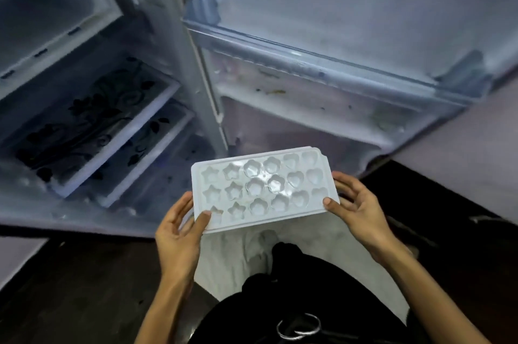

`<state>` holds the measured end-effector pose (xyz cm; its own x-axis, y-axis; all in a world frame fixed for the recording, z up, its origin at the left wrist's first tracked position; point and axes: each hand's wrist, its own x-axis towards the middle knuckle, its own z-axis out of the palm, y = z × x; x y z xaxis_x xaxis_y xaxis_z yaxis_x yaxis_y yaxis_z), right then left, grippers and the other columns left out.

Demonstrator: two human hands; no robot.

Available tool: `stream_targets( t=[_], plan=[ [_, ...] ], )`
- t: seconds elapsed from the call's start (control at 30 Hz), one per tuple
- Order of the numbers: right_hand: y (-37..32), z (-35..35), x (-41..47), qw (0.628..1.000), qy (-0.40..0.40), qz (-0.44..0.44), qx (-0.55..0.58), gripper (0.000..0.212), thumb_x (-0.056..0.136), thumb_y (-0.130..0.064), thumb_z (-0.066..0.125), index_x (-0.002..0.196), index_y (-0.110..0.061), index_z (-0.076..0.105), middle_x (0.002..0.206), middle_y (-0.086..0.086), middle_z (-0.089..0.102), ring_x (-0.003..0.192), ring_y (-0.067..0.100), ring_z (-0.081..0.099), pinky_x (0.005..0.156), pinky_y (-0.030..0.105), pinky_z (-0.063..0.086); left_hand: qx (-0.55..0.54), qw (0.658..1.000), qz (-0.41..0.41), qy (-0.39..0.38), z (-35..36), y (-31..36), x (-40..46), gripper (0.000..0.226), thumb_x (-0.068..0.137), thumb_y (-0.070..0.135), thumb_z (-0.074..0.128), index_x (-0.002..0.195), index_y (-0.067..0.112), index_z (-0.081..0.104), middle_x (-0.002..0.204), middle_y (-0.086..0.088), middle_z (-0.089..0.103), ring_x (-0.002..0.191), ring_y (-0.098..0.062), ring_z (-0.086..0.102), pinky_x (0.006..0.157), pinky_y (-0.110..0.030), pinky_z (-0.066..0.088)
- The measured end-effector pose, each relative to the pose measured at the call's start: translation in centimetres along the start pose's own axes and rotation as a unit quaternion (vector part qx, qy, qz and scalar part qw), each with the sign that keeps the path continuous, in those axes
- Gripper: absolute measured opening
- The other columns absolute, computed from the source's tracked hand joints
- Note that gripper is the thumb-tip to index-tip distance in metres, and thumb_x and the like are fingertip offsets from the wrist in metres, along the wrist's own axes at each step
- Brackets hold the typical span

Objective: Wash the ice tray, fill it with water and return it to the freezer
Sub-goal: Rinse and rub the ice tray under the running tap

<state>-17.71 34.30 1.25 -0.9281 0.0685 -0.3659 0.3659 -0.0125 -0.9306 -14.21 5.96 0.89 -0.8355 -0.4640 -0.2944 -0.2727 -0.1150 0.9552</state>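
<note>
A white ice tray (263, 189) with star, flower and heart shaped cells is held level in front of me, its cells glinting. My left hand (179, 234) grips its near left corner, thumb on top. Gripping the right end is my right hand (358, 209), thumb on the rim. The fridge (179, 69) stands open ahead. The freezer compartment (47, 7) is at the upper left, above the tray and to its left.
Glass shelves with a dark floral pattern (92, 122) fill the fridge's lower left. The open door (336, 35) with its shelf rail (308, 63) spreads across the upper right. Dark floor (70, 287) lies below. My black-clad legs and a white cloth (241, 254) are under the tray.
</note>
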Motion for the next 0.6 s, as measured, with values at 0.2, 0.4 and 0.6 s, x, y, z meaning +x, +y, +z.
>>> stream_targets(
  t=[0.2, 0.4, 0.6],
  plan=[
    [2.6, -3.5, -7.4, 0.988, 0.144, 0.023, 0.047, 0.044, 0.08, -0.003, 0.07, 0.114, -0.029, 0.059, 0.116, -0.009, 0.065, 0.1, 0.009, 0.068, 0.078, 0.02, 0.055, 0.039, 0.988, -0.015, -0.147, 3.3, -0.8, 0.2, 0.042, 0.077, -0.005, 0.07, 0.111, 0.018, 0.063, 0.1, 0.015, 0.067, 0.085, 0.01, 0.066, 0.065, -0.009, 0.053],
    [4.1, -6.8, -14.4, 0.952, 0.29, 0.024, 0.097, 0.043, 0.084, -0.004, 0.066, 0.122, -0.02, 0.057, 0.12, -0.006, 0.064, 0.105, 0.009, 0.065, 0.089, 0.033, 0.054, 0.079, 0.949, -0.031, -0.305, 9.2, -1.2, -1.4, 0.042, 0.077, -0.003, 0.07, 0.105, 0.028, 0.066, 0.104, 0.012, 0.07, 0.09, 0.001, 0.068, 0.066, -0.012, 0.054],
    [6.8, -9.2, -21.3, 0.876, 0.452, 0.019, 0.167, 0.031, 0.089, -0.008, 0.06, 0.116, -0.025, 0.059, 0.111, -0.007, 0.069, 0.1, 0.009, 0.068, 0.079, 0.024, 0.057, 0.133, 0.886, -0.025, -0.444, 17.1, -1.7, -5.7, 0.042, 0.078, -0.001, 0.07, 0.109, 0.026, 0.066, 0.1, 0.018, 0.071, 0.084, -0.001, 0.07, 0.061, -0.012, 0.054]
  ],
)
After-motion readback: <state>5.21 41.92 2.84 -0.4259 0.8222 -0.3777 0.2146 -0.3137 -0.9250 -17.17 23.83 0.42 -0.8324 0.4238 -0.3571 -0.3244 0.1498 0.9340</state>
